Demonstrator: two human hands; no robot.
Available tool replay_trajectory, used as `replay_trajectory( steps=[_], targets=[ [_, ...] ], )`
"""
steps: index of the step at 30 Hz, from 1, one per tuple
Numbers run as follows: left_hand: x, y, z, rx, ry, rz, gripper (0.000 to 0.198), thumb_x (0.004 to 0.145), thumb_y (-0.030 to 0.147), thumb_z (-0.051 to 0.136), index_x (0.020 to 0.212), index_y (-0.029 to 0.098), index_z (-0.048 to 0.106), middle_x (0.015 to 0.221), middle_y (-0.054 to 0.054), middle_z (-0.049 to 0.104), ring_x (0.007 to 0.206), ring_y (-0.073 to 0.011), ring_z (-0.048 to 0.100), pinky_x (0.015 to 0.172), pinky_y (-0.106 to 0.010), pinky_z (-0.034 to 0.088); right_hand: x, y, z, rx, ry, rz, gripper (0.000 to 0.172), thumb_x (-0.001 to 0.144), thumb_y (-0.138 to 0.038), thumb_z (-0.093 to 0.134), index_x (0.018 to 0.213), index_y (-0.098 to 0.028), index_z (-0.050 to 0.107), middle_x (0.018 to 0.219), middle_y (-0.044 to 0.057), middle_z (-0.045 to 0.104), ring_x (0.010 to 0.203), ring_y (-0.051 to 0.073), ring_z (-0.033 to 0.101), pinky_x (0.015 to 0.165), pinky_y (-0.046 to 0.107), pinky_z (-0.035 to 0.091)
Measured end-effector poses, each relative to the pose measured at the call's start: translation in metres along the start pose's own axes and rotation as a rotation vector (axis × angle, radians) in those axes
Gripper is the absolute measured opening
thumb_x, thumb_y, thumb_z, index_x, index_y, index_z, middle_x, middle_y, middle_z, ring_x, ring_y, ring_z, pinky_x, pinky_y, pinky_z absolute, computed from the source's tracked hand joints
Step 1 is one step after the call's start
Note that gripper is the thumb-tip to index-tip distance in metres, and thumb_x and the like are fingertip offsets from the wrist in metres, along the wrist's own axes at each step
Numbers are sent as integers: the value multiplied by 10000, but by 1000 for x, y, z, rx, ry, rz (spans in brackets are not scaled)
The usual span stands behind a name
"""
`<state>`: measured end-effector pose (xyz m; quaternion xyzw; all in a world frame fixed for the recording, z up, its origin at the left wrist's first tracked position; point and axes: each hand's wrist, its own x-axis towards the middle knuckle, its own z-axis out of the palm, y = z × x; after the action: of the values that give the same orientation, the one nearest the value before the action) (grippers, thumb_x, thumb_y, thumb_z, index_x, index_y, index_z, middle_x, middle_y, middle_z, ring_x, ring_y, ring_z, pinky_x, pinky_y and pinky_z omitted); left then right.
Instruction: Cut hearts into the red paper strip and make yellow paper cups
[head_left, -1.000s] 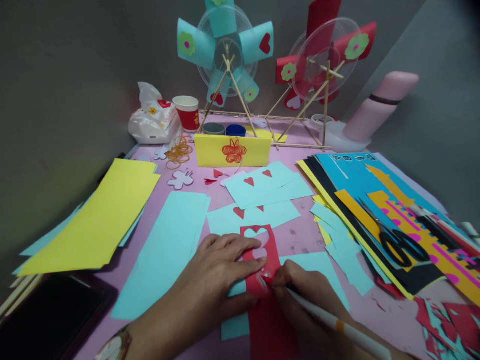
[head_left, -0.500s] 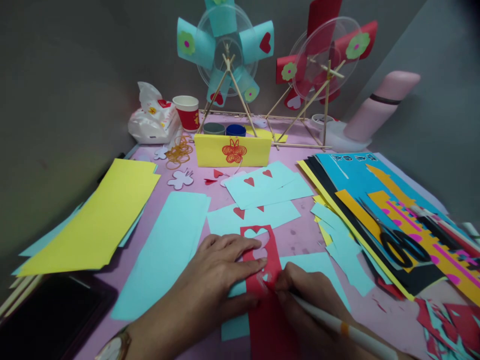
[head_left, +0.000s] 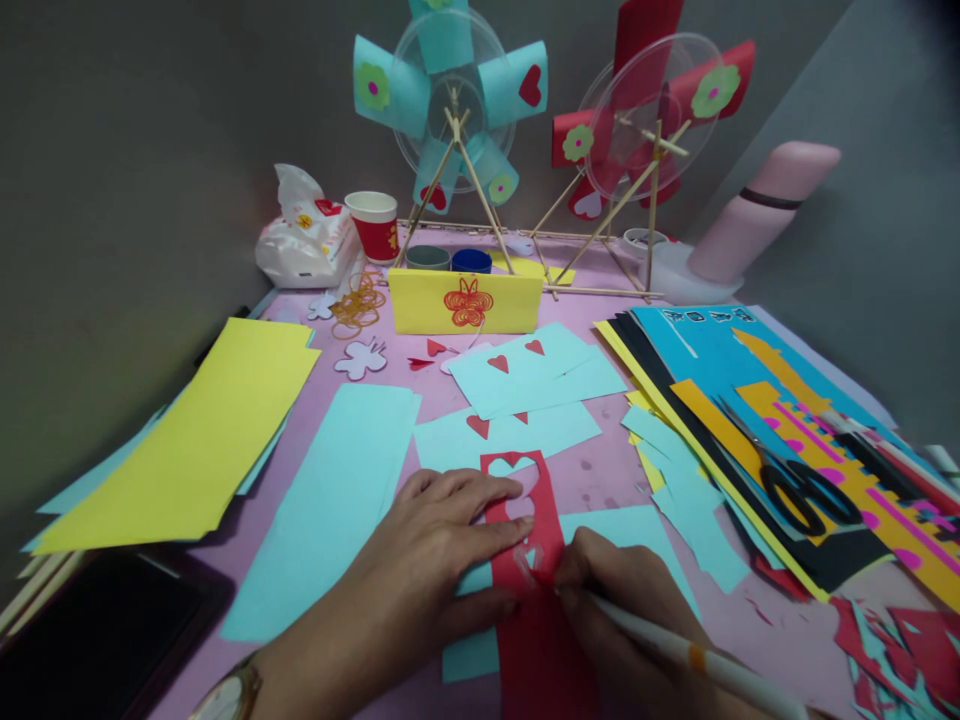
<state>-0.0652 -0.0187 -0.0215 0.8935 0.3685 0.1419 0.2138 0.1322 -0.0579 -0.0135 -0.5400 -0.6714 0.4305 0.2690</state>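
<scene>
At the bottom centre of the frame, the long red paper strip (head_left: 540, 650) runs away from the viewer, its visible near stretch uncut, so that part looks unworked. Lower right of centre, the right hand (head_left: 615, 585) grips a slim white pen-like tool (head_left: 649, 632) with an orange band, its tip down at the strip; a pale patch inside a shiny outline lies beside the tip, and I judge this shape only partly made. Left of the strip, the left hand (head_left: 435, 545) lies flat with fingers extended, pressing the paper down and grasping nothing. Beyond its fingers, the strip's far end shows two cut-out openings, the farthest heart-shaped, so that end seems finished. Cut red and light-blue paper scraps (head_left: 911, 645) lie at the lower right; the black-handled metal scissors (head_left: 763, 460) rest farther up, untouched. Mid-frame, small red paper hearts (head_left: 478, 427) lie loose-looking on light-blue paper rectangles (head_left: 555, 432); whether they are glued cannot be told. At the top, a light-blue-bladed wheel (head_left: 394, 95) and a red-bladed wheel (head_left: 577, 140) stand on stick frames, apparently complete, both already bearing paper decorations.
</scene>
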Motion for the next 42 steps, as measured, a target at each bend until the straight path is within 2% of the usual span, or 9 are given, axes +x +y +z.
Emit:
replay_trajectory(
  steps=[3,9,15,29,35,42],
  targets=[
    [0,0,0,3,7,-5,395,781,293,708,1162,322,606,1311,-29,576,1129,-262,520,877,-395,338,-1,2,-1,-40,27,-20,192,829,-249,408,639,-228,429,483,-64,390,418,96,362,414,209,276],
    [-1,0,1,0,14,-1,410,768,281,719,1160,317,604,1314,-26,572,1124,-264,519,871,-398,336,1,6,0,-60,-13,18,179,833,-254,413,656,-230,406,477,-76,321,411,91,300,393,204,234],
    [0,0,0,-1,-7,-7,434,760,257,725,1171,320,601,1326,-15,561,1138,-263,513,877,-403,342,4,5,1,-124,-34,63,166,818,-289,392,661,-234,392,485,-64,377,418,98,333,418,215,233],
    [-1,0,0,4,-16,-5,423,765,267,731,1164,310,595,1337,-21,556,1144,-267,510,875,-411,334,1,-2,0,-51,12,98,201,839,-302,379,650,-235,400,474,-71,336,422,104,301,405,212,217],
    [-1,-1,2,9,-14,-5,431,763,283,735,1166,317,586,1346,-20,548,1149,-270,501,867,-412,330,1,-2,1,-61,17,199,194,817,-310,382,639,-236,401,472,-71,341,427,107,309,424,226,223],
    [-1,-1,1,6,-2,0,408,756,284,743,1138,309,601,1327,-18,563,1139,-270,508,868,-416,325,0,-4,-1,-72,4,191,197,828,-309,369,648,-235,398,474,-77,325,431,107,310,441,234,220]
  ],
)
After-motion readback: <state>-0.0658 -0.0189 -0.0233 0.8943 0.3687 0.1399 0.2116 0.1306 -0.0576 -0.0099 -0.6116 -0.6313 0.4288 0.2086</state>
